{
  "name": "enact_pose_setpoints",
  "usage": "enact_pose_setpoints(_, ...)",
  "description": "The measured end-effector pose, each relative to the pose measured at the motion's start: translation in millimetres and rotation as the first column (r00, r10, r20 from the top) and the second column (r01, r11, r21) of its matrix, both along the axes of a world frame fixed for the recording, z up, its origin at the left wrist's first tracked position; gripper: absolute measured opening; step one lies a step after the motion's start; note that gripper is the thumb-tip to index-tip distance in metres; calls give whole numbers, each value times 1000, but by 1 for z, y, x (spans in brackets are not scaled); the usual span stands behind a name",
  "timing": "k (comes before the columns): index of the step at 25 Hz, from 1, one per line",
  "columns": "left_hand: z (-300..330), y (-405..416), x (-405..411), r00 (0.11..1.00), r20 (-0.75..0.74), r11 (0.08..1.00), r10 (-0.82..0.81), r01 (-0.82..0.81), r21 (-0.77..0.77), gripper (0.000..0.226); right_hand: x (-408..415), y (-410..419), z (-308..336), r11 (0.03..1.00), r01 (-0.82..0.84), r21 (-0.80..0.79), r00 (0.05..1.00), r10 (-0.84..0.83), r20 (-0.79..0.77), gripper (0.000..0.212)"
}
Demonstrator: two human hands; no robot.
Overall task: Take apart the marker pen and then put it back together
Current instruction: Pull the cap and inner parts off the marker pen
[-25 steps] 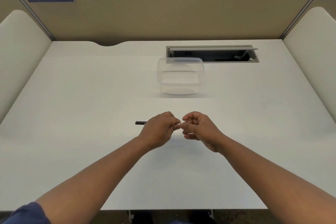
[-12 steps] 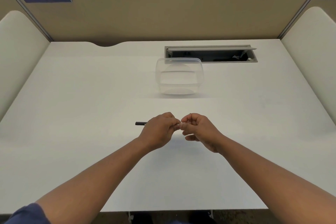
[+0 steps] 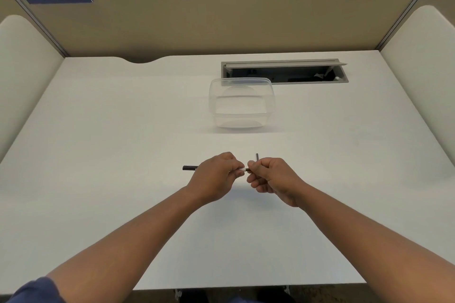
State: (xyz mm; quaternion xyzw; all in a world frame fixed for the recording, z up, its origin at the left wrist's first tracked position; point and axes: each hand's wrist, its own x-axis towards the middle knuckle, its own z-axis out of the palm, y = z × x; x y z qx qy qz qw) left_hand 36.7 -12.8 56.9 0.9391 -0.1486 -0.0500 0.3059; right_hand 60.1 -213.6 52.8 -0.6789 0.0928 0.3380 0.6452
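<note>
Both hands meet a little above the white desk [image 3: 123, 155], near its middle. My left hand [image 3: 216, 177] is closed around the marker pen body [image 3: 190, 168], whose black end sticks out to the left; a short white section shows between the hands. My right hand [image 3: 270, 177] pinches a thin dark part at that white end, and a slim black piece [image 3: 257, 157] points up from its fingers. Most of the pen is hidden inside the two fists.
A clear plastic container [image 3: 241, 103] stands on the desk beyond the hands. Behind it lies an open cable tray [image 3: 285, 72] set into the desk. Tan partition walls close the back and cream panels both sides.
The right hand has drawn slightly to the right, so a small gap with a white section and a dark part now shows between the hands, and a slim black piece now points up from its fingers.
</note>
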Motion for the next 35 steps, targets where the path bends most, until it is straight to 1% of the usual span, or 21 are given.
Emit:
enact_pose_setpoints(2, 0, -1, 0, 1000, 10, 1000, -2, 2, -4, 19, -1, 2, 0, 1000, -3, -16, 1000, 3, -18, 38)
enact_pose_setpoints(5, 0, -2, 1, 1000, 12, 1000, -10, 10, -3, 19, -1, 4, -1, 1000, -10, -25, 1000, 10, -29, 37)
enact_pose_setpoints(7, -1, -2, 1, 1000, 8, 1000, -21, 21, 1, 19, 0, 4, -2, 999, -13, -32, 1000, 13, -13, 30)
enact_pose_setpoints(11, -3, -1, 0, 999, 8, 999, -34, 34, 14, 19, 3, 3, -3, 999, -16, -51, 997, 20, 72, 12)
enact_pose_setpoints(15, -1, 0, 1, 999, 9, 997, -45, 45, 56, 23, 3, 3, -6, 998, -21, -56, 989, 29, 144, 6)
enact_pose_setpoints(17, 0, 0, 2, 998, 5, 995, -60, 59, 75, 24, 3, 2, -8, 999, -16, -28, 987, 21, 161, 5)
enact_pose_setpoints(19, 0, 1, 3, 997, 9, 994, -76, 75, 77, 24, 3, 1, -8, 999, -12, 33, 991, 7, 136, 7)
enact_pose_setpoints(22, 1, 2, 4, 996, 12, 995, -93, 92, 36, 21, 4, -1, -6, 993, 14, 119, 1000, -17, 25, 10)
enact_pose_setpoints(24, 1, 2, 5, 994, -11, 994, -110, 110, 8, 19, 6, -3, -5, 994, 13, 105, 1000, -12, -9, 10)
enact_pose_setpoints(25, 1, 1, 6, 992, -29, 992, -122, 122, -1, 19, 7, -3, -5, 997, 3, 83, 1000, -3, 2, 8)
enact_pose_setpoints(27, 1, -1, 6, 988, -68, 990, -139, 140, 5, 19, 7, -3, -6, 999, -6, 40, 997, 3, 75, 6)
enact_pose_setpoints(29, 2, -2, 7, 986, -97, 990, -138, 141, 26, 21, 7, -1, -8, 999, -14, -35, 980, 20, 197, 6)
enact_pose_setpoints(31, 5, -2, 9, 982, -131, 990, -135, 141, 31, 23, 7, 0, -8, 991, -43, -130, 945, 82, 316, 8)
enact_pose_setpoints(33, 8, -1, 11, 975, -168, 988, -144, 151, 34, 23, 6, -1, -8, 979, -66, -192, 912, 138, 387, 9)
enact_pose_setpoints(35, 10, 0, 12, 970, -187, 985, -155, 166, 43, 24, 6, -2, -8, 976, -65, -208, 893, 150, 424, 10)
